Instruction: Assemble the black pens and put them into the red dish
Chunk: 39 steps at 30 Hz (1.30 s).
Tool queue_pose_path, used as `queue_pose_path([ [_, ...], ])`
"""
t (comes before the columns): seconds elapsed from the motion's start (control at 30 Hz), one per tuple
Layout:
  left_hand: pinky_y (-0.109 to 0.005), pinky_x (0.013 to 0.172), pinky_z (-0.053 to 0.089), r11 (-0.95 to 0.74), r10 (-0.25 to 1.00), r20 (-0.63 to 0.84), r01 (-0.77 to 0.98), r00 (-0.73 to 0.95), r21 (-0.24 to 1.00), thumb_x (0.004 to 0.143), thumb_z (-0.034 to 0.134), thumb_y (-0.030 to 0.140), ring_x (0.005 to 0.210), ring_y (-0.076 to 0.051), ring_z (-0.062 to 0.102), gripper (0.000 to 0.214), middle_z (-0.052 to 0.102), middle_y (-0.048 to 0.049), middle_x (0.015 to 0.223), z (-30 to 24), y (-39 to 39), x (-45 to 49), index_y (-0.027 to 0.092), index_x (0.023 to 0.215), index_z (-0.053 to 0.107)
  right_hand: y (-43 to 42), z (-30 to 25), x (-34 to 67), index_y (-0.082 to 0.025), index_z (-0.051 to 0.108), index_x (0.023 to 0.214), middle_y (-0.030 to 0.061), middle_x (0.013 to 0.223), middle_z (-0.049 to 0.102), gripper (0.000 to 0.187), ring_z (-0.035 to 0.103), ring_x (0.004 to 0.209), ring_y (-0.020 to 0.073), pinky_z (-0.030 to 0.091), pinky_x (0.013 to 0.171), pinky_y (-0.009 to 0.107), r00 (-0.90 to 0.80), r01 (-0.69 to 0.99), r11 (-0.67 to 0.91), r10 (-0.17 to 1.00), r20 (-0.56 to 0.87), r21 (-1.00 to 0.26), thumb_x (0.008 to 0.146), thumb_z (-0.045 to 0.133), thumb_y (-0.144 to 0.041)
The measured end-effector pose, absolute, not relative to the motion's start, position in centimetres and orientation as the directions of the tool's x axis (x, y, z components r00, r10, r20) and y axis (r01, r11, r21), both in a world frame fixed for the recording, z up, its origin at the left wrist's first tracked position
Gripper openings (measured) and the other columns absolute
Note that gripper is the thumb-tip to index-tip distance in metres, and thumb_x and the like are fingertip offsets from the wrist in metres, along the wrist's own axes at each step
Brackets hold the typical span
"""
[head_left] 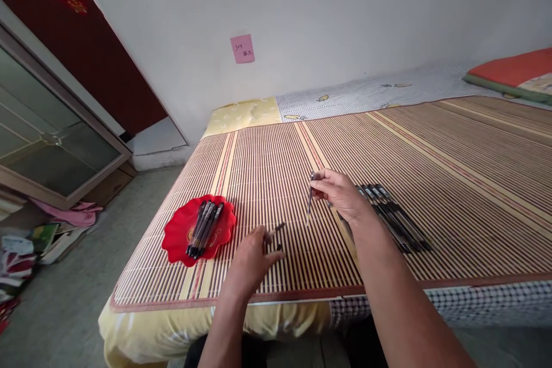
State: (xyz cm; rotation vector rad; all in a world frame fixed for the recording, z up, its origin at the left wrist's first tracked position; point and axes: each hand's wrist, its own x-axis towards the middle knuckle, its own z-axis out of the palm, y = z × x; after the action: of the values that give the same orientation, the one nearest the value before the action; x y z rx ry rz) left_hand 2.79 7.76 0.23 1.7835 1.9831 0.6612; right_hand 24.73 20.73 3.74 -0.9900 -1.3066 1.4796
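Observation:
My right hand (340, 192) pinches a thin pen refill (310, 200) that points down at the striped bamboo mat (267, 161). My left hand (255, 257) is closed on a dark pen barrel (275, 232), and a small dark pen part (279, 248) lies by its fingertips. A red flower-shaped plate (176, 241) to the left holds several black pens (204, 227). A row of several more black pens (394, 216) lies on the mat just right of my right wrist.
The mat covers a bed with a yellow sheet (245, 115) along a white wall bearing a pink note (242, 48). A red cushion (515, 72) sits far right. A glass-doored cabinet (47, 138) and scattered books (47, 238) are on the floor at left.

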Motion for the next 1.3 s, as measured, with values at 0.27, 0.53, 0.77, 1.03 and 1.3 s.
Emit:
queue_pose_path([
  [0.27, -0.029, 0.069, 0.038, 0.089, 0.995, -0.084, 0.835, -0.051, 0.542, 0.087, 0.069, 0.015, 0.077, -0.021, 0.062, 0.019, 0.066, -0.0020, 0.080, 0.7, 7.9, 4.5, 0.022, 0.079, 0.053, 20.8, 3.8, 24.9, -0.020, 0.060, 0.084, -0.0011, 0.074, 0.063, 0.021, 0.063, 0.066, 0.0120, 0.055, 0.063, 0.025, -0.275, -0.106, -0.030, 0.961, 0.000, -0.994, 0.073, 0.074, -0.032],
  [0.53, -0.032, 0.075, 0.043, 0.128, 0.988, 0.002, 0.833, -0.153, 0.538, 0.089, 0.073, 0.027, 0.089, -0.027, 0.069, 0.031, 0.073, -0.0091, 0.094, -0.4, 9.0, 6.3, 0.018, 0.113, 0.057, 21.3, 2.0, 24.4, -0.020, 0.056, 0.082, -0.0005, 0.069, 0.063, 0.003, 0.064, 0.063, 0.0146, 0.049, 0.060, 0.026, -0.290, 0.461, 0.051, 0.952, -0.096, -0.886, 0.082, 0.058, -0.017],
  [0.77, -0.028, 0.062, 0.041, 0.131, 0.956, -0.045, 0.282, -0.291, 0.950, 0.103, 0.047, 0.040, 0.063, -0.016, 0.057, 0.032, 0.062, -0.0029, 0.073, -0.6, 10.1, 5.6, 0.016, 0.094, 0.065, 20.3, 0.9, 23.0, -0.019, 0.059, 0.075, 0.0065, 0.080, 0.066, 0.013, 0.060, 0.075, 0.0187, 0.034, 0.061, 0.028, -0.263, 0.764, 0.151, 0.961, -0.089, -0.627, 0.080, 0.066, -0.008],
  [1.03, -0.016, 0.046, 0.037, 0.153, 0.930, -0.342, -0.708, -0.133, 0.689, 0.105, 0.050, 0.037, 0.052, -0.007, 0.048, 0.040, 0.057, -0.0018, 0.068, 0.6, 10.3, 3.4, 0.005, 0.102, 0.073, 19.0, 1.1, 20.1, -0.015, 0.066, 0.096, 0.0119, 0.100, 0.070, 0.004, 0.065, 0.083, 0.0218, 0.039, 0.063, 0.029, -0.365, 0.809, 0.279, 0.928, -0.071, -0.517, 0.092, 0.068, -0.017],
  [1.3, -0.013, 0.041, 0.030, 0.126, 0.972, -0.236, -0.817, -0.013, 0.562, 0.103, 0.057, 0.031, 0.046, -0.004, 0.037, 0.032, 0.044, 0.0051, 0.060, 1.3, 10.1, 2.9, 0.002, 0.101, 0.072, 18.8, 0.8, 18.7, -0.016, 0.068, 0.089, 0.0117, 0.103, 0.068, 0.013, 0.066, 0.087, 0.0206, 0.041, 0.069, 0.029, -0.426, 0.768, 0.370, 0.904, 0.013, -0.523, 0.089, 0.065, -0.003],
])
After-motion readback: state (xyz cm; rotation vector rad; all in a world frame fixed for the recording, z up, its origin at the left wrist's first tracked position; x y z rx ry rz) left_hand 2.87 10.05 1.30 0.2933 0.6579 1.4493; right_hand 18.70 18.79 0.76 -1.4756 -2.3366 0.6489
